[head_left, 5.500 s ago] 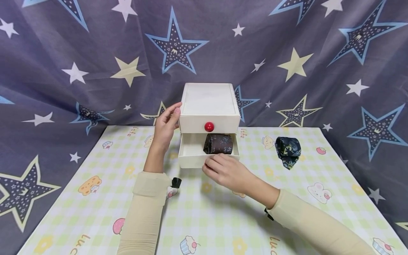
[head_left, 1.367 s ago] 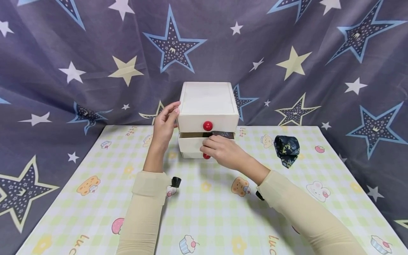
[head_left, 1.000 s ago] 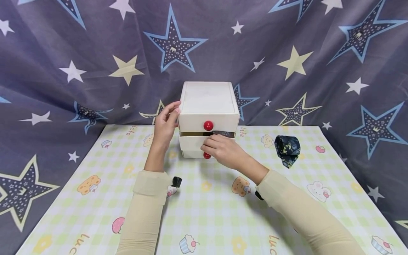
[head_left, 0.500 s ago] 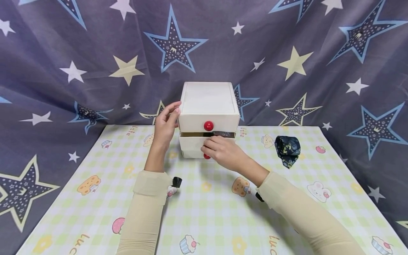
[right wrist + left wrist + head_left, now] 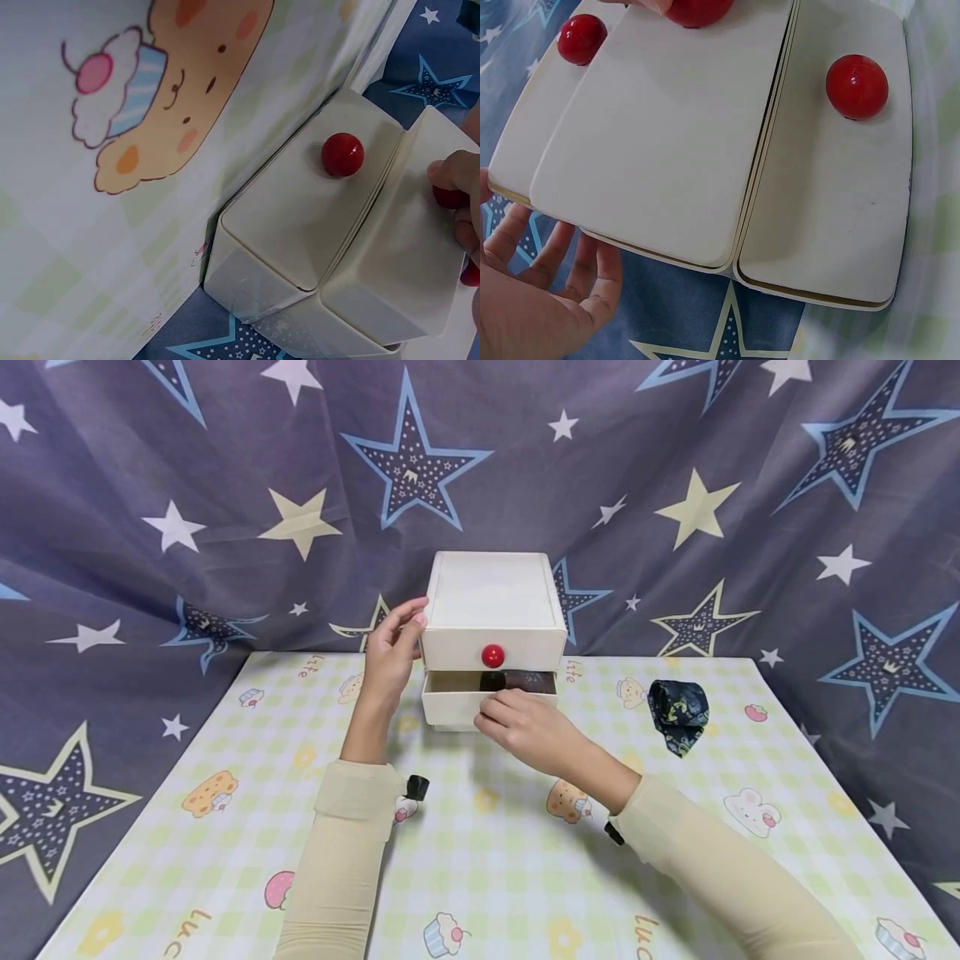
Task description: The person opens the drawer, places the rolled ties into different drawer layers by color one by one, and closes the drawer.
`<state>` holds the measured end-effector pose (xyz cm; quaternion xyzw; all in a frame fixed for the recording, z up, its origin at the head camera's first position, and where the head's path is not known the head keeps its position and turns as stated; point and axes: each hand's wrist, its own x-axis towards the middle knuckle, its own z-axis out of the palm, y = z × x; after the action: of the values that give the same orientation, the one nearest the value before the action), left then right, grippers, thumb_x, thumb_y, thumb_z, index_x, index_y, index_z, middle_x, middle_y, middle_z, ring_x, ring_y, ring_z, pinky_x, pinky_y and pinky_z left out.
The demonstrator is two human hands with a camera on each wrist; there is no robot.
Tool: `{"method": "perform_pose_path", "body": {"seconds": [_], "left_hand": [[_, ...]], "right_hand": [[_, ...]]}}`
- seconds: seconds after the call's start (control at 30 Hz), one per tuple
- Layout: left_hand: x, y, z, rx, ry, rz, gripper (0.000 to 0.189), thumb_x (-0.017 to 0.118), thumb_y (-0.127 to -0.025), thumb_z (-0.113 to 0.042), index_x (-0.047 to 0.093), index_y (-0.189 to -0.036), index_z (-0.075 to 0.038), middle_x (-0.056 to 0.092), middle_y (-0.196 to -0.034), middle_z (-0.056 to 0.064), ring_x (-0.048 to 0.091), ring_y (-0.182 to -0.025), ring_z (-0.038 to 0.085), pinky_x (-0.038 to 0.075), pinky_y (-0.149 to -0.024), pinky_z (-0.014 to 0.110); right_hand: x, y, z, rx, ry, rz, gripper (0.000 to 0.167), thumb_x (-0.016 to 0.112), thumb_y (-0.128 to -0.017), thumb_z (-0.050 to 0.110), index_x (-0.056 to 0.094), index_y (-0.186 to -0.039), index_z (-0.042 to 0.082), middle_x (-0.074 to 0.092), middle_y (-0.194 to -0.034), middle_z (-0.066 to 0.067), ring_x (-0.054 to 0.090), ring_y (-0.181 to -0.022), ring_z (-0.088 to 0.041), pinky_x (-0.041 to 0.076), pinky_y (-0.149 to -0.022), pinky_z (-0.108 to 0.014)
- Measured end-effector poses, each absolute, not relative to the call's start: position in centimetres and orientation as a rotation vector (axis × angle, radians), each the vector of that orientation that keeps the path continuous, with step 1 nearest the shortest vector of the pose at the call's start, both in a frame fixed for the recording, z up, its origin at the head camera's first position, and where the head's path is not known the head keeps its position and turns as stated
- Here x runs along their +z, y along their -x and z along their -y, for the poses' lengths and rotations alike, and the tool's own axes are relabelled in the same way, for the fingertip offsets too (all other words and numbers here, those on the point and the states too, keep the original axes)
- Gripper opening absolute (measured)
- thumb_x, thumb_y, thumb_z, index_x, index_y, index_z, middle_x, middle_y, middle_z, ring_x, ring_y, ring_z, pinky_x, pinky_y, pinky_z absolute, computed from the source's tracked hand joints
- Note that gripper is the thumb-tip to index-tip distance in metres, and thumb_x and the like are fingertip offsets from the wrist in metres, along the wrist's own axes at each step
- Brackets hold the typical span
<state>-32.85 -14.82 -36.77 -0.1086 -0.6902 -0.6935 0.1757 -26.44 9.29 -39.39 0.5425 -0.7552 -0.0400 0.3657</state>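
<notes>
A small white drawer cabinet [image 5: 491, 589] stands at the back of the table. My left hand [image 5: 388, 660] rests against its left side, fingers fairly straight along the wall. With my right hand [image 5: 528, 731] I pinch the red knob [image 5: 450, 199] of the middle drawer [image 5: 450, 708], which sticks partway out. Inside that drawer, at the right, lies a rolled dark brown patterned necktie [image 5: 528, 681], its lower part hidden by the drawer front. A second rolled necktie [image 5: 678, 706], navy with a floral pattern, lies on the table right of the cabinet, its pointed end toward me.
The top drawer, with its red knob [image 5: 492, 656], is closed. Below, the bottom drawer [image 5: 292, 202] is closed too. A checked cartoon-print cloth [image 5: 480, 877] covers the table, and a star-patterned curtain [image 5: 495, 410] hangs right behind the cabinet.
The middle drawer, far out at first, was pushed most of the way in, then drawn out a little again by my right hand, showing more of the brown necktie. My left hand stays put.
</notes>
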Motion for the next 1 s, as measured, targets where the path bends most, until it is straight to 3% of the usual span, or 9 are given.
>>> {"method": "perform_pose_path", "body": {"seconds": [0.33, 0.53, 0.67, 0.9, 1.0], "left_hand": [[-36.7, 32.8, 14.8, -1.980, 0.304, 1.960, 0.038, 0.061, -0.104, -0.030, 0.065, -0.139, -0.015, 0.062, -0.132, 0.006, 0.057, -0.106, 0.013, 0.052, -0.081, 0.031], [-36.7, 32.9, 14.9, -1.987, 0.300, 1.971, 0.038, 0.062, -0.104, -0.032, 0.065, -0.139, -0.018, 0.062, -0.134, 0.005, 0.057, -0.109, 0.014, 0.052, -0.086, 0.037], [-36.7, 32.8, 15.0, -1.983, 0.317, 1.976, 0.038, 0.062, -0.103, -0.033, 0.065, -0.139, -0.019, 0.062, -0.133, 0.004, 0.057, -0.109, 0.015, 0.052, -0.084, 0.034], [-36.8, 32.9, 15.1, -1.982, 0.331, 1.973, 0.040, 0.062, -0.104, -0.034, 0.064, -0.140, -0.018, 0.062, -0.133, 0.004, 0.058, -0.105, 0.013, 0.053, -0.083, 0.030], [-36.9, 33.0, 15.1, -1.985, 0.334, 1.977, 0.040, 0.061, -0.104, -0.033, 0.063, -0.141, -0.017, 0.061, -0.134, 0.004, 0.058, -0.105, 0.013, 0.053, -0.084, 0.032]], "right_hand": [[-39.4, 25.0, -9.5, -0.099, -1.411, 1.915, 0.013, 0.067, -0.096, 0.003, 0.074, -0.107, 0.006, 0.067, -0.106, -0.005, 0.061, -0.097, -0.023, 0.052, -0.081, -0.030], [-39.4, 23.9, -9.6, -0.165, -1.440, 1.855, 0.021, 0.053, -0.104, 0.003, 0.073, -0.107, 0.006, 0.067, -0.106, -0.005, 0.061, -0.096, -0.021, 0.049, -0.078, -0.029], [-39.5, 23.1, -9.7, -0.209, -1.468, 1.826, 0.027, 0.045, -0.108, 0.003, 0.072, -0.109, 0.006, 0.067, -0.106, -0.005, 0.060, -0.096, -0.020, 0.049, -0.079, -0.029], [-39.2, 22.2, -9.9, -0.223, -1.480, 1.823, 0.023, 0.048, -0.108, 0.008, 0.071, -0.112, 0.007, 0.066, -0.106, -0.005, 0.059, -0.094, -0.020, 0.048, -0.080, -0.031], [-38.5, 22.1, -10.2, -0.114, -1.482, 1.829, 0.018, 0.056, -0.105, 0.015, 0.071, -0.111, 0.008, 0.068, -0.104, -0.004, 0.060, -0.092, -0.021, 0.050, -0.080, -0.032]]}}
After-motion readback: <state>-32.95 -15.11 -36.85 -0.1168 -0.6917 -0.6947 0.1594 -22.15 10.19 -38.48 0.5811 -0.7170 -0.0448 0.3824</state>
